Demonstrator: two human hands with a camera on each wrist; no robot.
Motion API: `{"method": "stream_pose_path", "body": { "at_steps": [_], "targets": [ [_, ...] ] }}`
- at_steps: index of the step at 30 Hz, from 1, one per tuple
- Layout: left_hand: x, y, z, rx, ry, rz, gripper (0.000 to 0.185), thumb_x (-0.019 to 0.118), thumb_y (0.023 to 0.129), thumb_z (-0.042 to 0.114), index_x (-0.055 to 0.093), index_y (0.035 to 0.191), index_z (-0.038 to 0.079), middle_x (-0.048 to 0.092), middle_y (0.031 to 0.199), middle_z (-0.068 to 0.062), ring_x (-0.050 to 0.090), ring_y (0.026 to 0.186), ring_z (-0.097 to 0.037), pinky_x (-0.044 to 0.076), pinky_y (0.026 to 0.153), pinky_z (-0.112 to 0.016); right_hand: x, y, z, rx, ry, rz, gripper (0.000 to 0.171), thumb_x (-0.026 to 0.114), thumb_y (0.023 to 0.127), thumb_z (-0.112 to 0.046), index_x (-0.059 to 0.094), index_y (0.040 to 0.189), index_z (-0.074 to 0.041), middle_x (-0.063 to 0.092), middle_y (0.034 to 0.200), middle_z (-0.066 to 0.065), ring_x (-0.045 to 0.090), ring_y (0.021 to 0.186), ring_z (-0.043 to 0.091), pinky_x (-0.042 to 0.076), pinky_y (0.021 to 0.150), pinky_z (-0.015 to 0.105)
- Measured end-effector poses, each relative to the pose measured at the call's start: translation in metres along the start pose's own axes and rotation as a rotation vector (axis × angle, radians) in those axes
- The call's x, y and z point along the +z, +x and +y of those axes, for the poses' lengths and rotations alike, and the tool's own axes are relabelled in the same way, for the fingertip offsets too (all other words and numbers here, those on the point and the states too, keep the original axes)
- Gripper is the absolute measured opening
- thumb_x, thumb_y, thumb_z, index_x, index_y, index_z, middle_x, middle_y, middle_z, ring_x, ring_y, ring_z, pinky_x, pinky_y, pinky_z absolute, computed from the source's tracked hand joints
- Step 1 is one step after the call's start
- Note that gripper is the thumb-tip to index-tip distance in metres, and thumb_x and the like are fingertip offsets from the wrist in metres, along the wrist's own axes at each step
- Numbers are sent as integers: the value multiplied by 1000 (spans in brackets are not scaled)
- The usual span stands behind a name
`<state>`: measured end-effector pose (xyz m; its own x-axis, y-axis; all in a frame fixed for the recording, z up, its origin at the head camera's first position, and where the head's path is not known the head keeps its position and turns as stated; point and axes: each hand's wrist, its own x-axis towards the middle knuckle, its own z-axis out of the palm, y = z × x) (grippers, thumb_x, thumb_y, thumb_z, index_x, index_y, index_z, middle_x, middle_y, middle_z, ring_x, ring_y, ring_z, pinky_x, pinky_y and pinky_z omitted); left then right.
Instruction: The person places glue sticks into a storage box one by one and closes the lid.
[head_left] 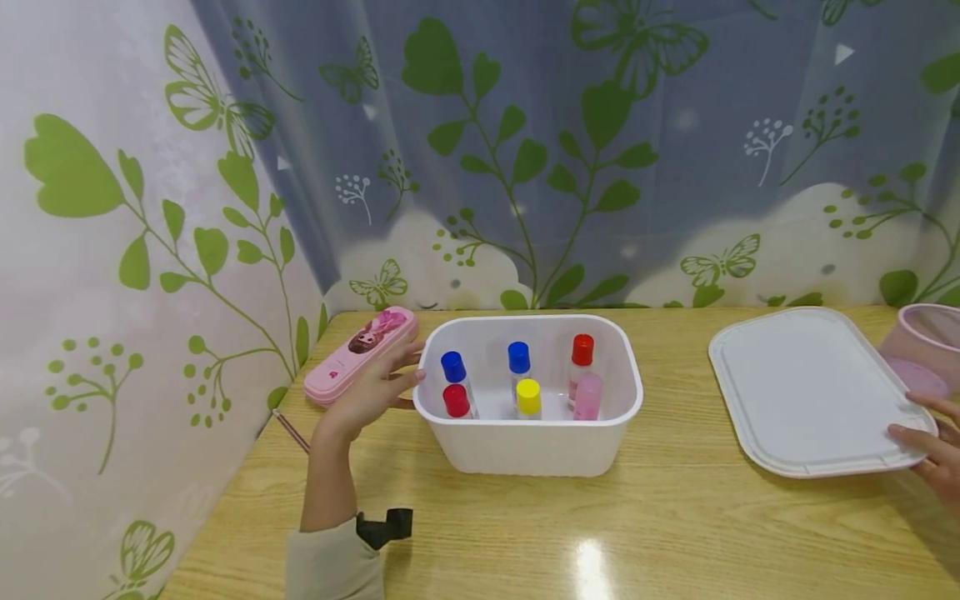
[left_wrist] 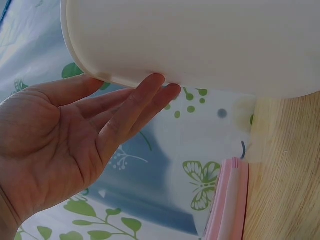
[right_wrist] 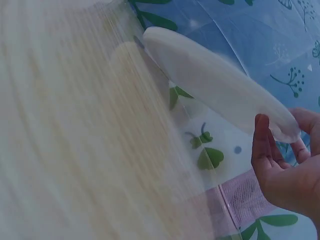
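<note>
A white plastic bin [head_left: 528,450] stands on the table, holding several small bottles: two with blue caps [head_left: 519,357], two with red caps [head_left: 582,348], one with a yellow cap [head_left: 528,397] and a pink one [head_left: 588,397]. My left hand [head_left: 371,392] touches the bin's left end with extended fingers; in the left wrist view its fingertips [left_wrist: 157,80] lie against the wall and the thumb is at the rim. At the right, my right hand [head_left: 937,450] pinches the edge of a flat white lid [head_left: 821,392]. The right wrist view shows the lid [right_wrist: 210,80] tilted between thumb and fingers.
A pink pencil case [head_left: 360,354] lies behind my left hand, and a pencil [head_left: 291,429] lies near the table's left edge. A pink mesh basket [head_left: 930,342] stands at the far right, partly behind the lid. Patterned curtains [head_left: 525,167] hang along the back and left.
</note>
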<state>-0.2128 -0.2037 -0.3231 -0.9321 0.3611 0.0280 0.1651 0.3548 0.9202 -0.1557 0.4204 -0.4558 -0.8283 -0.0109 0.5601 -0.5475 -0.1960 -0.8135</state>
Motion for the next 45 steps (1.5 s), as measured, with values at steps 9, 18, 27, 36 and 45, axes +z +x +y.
{"method": "stream_pose_path", "body": {
  "at_steps": [9, 18, 27, 36, 45],
  "targets": [
    [0, 1, -1, -9, 8, 2, 51, 50, 95, 11, 30, 142, 2, 37, 138, -22, 43, 119, -37, 50, 81, -44, 9, 4, -9, 269, 118, 294, 46, 48, 85, 18, 61, 111, -17, 61, 95, -6, 62, 76, 7, 51, 57, 19],
    [-1, 2, -3, 5, -6, -11, 51, 50, 95, 11, 29, 142, 1, 37, 137, -23, 44, 118, -38, 50, 80, -43, -18, 12, 12, 196, -30, 276, 52, 54, 79, 23, 55, 123, -5, 58, 104, -2, 61, 82, 6, 53, 55, 23],
    [-1, 1, -3, 7, -9, -16, 52, 49, 96, 10, 28, 142, 2, 34, 140, -21, 41, 120, -38, 50, 81, -43, -41, 38, 21, 126, -217, 247, 61, 59, 75, 24, 45, 131, 1, 52, 115, 5, 62, 81, 9, 53, 52, 26],
    [-2, 1, -1, 7, 9, -11, 52, 49, 96, 12, 29, 142, 2, 35, 139, -23, 42, 119, -38, 50, 82, -43, 46, 77, -51, 27, -643, 200, 52, 57, 79, 20, 54, 124, -5, 54, 102, -8, 59, 78, -6, 49, 52, 13],
    [0, 1, -2, 26, 35, -2, 51, 51, 95, 10, 31, 140, -1, 36, 138, -22, 40, 121, -37, 43, 91, -45, 157, 94, -118, -79, -904, 211, 46, 54, 76, 24, 57, 116, 0, 48, 100, -7, 46, 74, -22, 36, 43, 4]
  ]
}}
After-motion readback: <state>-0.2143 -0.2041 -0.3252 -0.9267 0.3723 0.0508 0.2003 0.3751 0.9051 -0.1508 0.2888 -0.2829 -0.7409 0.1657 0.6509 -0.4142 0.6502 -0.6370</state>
